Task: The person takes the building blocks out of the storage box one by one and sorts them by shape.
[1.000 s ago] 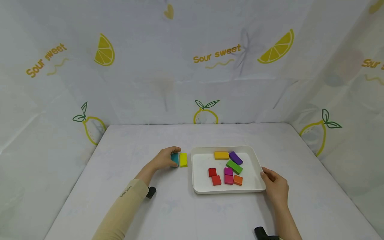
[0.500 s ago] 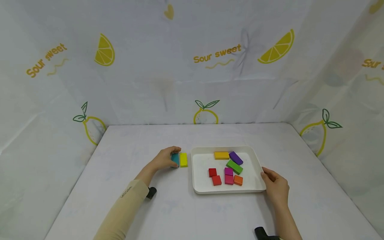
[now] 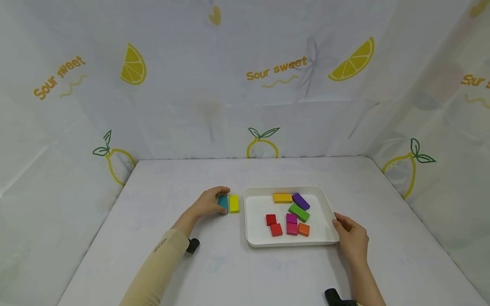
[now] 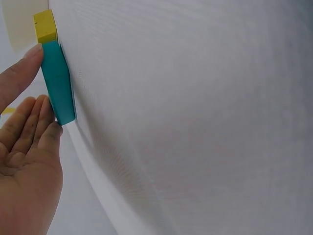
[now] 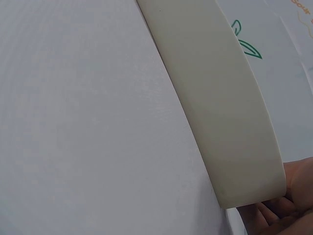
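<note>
My left hand [image 3: 208,201] pinches a teal block [image 3: 223,204] that stands on the table left of the tray. In the left wrist view the thumb lies at one end of the teal block [image 4: 58,81] and the fingers at its other end. A yellow block [image 3: 234,204] stands right beside it, between the teal block and the tray. My right hand [image 3: 353,239] grips the right side of the white tray [image 3: 264,244], near its front corner, with the thumb at the rim. The right wrist view shows the tray's outer wall [image 5: 220,98] with fingers at its lower corner.
Inside the tray lie an orange-yellow block [image 3: 283,198], a purple block [image 3: 301,201], a green block [image 3: 299,213], two red blocks [image 3: 276,230], two pink ones [image 3: 292,229] and an orange block [image 3: 304,230]. A lemon-printed white cloth [image 3: 214,106] stands behind the table.
</note>
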`<state>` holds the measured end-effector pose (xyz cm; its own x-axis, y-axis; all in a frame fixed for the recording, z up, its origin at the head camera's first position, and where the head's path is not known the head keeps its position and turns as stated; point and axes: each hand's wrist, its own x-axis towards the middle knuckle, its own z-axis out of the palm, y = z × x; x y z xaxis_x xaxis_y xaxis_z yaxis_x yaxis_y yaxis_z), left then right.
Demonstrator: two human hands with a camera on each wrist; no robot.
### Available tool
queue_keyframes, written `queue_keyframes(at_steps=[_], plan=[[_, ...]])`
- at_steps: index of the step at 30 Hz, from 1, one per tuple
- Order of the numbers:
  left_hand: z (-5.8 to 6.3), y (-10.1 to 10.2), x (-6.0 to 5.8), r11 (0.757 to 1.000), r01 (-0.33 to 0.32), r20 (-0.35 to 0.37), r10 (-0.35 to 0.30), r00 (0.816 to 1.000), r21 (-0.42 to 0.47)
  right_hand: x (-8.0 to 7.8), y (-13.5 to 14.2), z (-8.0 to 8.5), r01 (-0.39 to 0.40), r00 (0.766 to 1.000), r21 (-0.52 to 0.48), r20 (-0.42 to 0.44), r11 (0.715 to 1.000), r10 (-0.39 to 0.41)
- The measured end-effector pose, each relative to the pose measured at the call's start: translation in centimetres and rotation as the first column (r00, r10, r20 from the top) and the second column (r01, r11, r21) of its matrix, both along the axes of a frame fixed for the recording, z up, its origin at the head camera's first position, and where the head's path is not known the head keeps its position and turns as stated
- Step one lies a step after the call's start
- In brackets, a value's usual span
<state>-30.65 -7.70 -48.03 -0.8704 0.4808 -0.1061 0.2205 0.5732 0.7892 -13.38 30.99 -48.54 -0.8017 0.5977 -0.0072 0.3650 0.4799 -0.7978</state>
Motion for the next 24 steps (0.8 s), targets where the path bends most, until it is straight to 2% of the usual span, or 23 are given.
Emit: queue_keyframes(at_steps=[15,19,24], plan=[[0.1,-0.1,-0.1,0.999,-0.039,-0.002,0.040,0.999,0.030,0.1,0.1,0.1,0.003,1.000,-0.007,0.002,1.000,-0.003],[0.3,0.0,-0.1,0.996,-0.049,0.009,0.048,0.999,0.068,0.1,0.1,0.1,-0.001,1.000,-0.014,0.001,1.000,0.001],[1.0,0.9,0.1,0.991,-0.019,-0.010,0.021,1.000,0.132,0.0,0.1,0.1,-0.002,1.000,-0.009,0.000,1.000,0.002]])
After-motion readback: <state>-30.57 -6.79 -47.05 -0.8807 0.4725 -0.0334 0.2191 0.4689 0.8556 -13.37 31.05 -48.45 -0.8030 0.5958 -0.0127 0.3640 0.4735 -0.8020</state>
